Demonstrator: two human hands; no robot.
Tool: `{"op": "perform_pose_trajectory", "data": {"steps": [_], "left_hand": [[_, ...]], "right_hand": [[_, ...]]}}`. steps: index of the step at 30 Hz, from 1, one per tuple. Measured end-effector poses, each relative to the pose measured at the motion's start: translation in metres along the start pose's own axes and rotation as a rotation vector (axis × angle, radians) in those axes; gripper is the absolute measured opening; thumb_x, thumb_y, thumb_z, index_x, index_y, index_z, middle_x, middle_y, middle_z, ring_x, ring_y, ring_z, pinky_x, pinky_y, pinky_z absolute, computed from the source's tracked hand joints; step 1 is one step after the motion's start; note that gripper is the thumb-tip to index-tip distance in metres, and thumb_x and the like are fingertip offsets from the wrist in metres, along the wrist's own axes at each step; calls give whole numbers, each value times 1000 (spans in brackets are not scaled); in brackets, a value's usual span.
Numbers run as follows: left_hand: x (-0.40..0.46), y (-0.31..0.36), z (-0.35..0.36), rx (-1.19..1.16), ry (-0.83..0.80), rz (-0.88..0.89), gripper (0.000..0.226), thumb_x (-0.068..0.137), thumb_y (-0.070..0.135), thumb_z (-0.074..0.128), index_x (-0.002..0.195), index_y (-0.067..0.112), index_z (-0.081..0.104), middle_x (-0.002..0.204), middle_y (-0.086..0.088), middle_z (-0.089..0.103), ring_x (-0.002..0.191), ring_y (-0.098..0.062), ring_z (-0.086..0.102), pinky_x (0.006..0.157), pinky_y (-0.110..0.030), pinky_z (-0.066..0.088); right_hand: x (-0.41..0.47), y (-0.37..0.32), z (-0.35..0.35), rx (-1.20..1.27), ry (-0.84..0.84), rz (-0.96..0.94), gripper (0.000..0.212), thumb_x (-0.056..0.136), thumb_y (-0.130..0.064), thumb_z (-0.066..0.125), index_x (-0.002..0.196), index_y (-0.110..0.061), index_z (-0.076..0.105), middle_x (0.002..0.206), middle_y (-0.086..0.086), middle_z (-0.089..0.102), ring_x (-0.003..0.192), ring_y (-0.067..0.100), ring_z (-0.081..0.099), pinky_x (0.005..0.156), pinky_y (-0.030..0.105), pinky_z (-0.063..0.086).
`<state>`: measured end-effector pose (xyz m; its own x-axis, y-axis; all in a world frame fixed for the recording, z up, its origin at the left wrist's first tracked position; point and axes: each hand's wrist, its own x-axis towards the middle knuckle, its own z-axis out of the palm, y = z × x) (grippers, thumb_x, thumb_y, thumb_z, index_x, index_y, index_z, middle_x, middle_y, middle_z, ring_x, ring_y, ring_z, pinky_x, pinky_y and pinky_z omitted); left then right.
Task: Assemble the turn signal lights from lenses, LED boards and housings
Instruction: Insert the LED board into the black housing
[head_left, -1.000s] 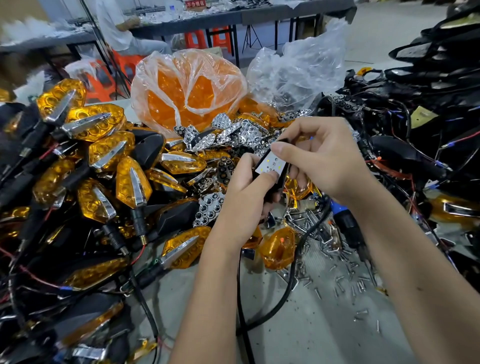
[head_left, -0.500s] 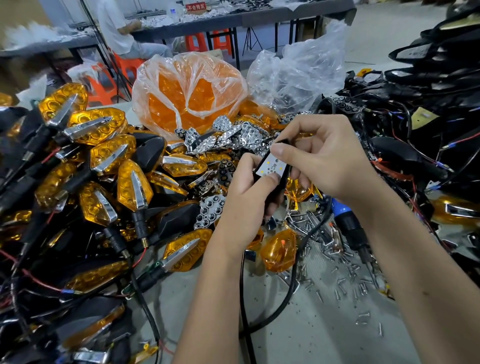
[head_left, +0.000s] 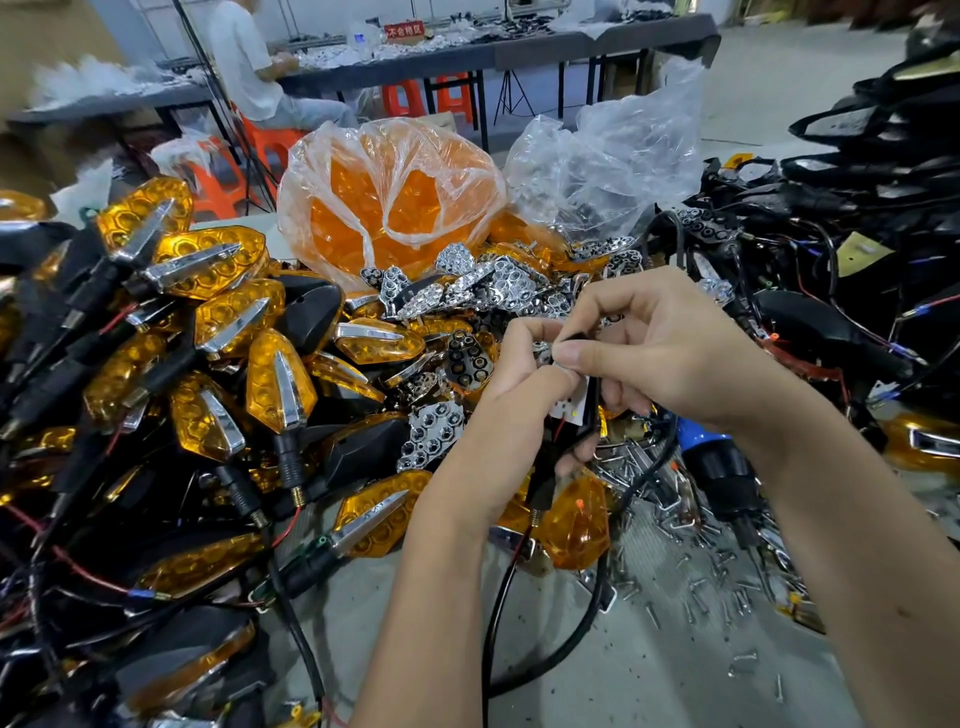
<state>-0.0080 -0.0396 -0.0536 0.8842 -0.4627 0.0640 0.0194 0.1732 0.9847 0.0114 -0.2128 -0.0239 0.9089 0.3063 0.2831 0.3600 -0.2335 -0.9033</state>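
My left hand (head_left: 511, 395) grips a black turn signal housing (head_left: 545, 478) with a white LED board (head_left: 566, 408) seated in it; its threaded stem and wires hang down below. My right hand (head_left: 670, 348) comes in from the right and pinches the top of the same housing and board with thumb and forefinger. A pile of finished amber signals (head_left: 275, 384) lies at the left. Chrome reflector pieces (head_left: 498, 283) are heaped behind my hands. A loose amber lens (head_left: 576, 525) lies just below my hands.
A plastic bag of amber lenses (head_left: 389, 197) and a clear bag (head_left: 608, 166) stand at the back. Black housings with wires (head_left: 841, 291) are piled at the right. A blue-handled screwdriver (head_left: 717, 467) and scattered screws (head_left: 696, 571) lie on the table. A seated person (head_left: 249, 67) works at a far table.
The housing with its LED board has tilted more upright and dropped lower between my hands. My right thumb and forefinger have closed over its top end. The camera has pitched slightly upward.
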Motion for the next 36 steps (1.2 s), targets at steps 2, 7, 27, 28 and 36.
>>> {"op": "perform_pose_trajectory", "data": {"steps": [2,7,27,28,36], "left_hand": [[0,1,0,22,-19,-7,25,98,16,45,122,23,44,83,-12,62,54,-23,51,47,-30,38],[-1,2,-1,73,-29,-1,25,100,10,39,121,22,43,79,-10,63,52,-20,50,46,-30,37],[1,0,0,196,102,-25,21,97,29,42,114,17,47,76,-5,62,55,-21,51,43,-28,36],[0,0,-1,190,86,-36,20,98,29,41,113,16,46,77,-8,61,55,-22,51,44,-29,38],[1,2,2,18,26,-51,27,100,18,36,124,12,48,87,-24,65,64,-34,64,55,-39,57]], "right_hand": [[0,3,-1,6,-5,11,14,85,-25,77,81,-13,73,51,18,62,36,25,53,38,22,39],[0,5,-2,38,-27,18,14,86,-26,78,78,-15,74,48,13,61,35,25,53,37,21,38],[3,7,6,-101,66,56,3,93,-3,74,91,-3,72,65,18,67,49,30,60,49,27,48],[3,7,5,-103,55,58,3,93,-3,75,92,-2,72,70,23,67,54,38,62,50,28,49],[1,-3,-1,-125,-63,88,12,92,1,72,85,-10,71,64,22,65,47,31,62,47,38,45]]}}
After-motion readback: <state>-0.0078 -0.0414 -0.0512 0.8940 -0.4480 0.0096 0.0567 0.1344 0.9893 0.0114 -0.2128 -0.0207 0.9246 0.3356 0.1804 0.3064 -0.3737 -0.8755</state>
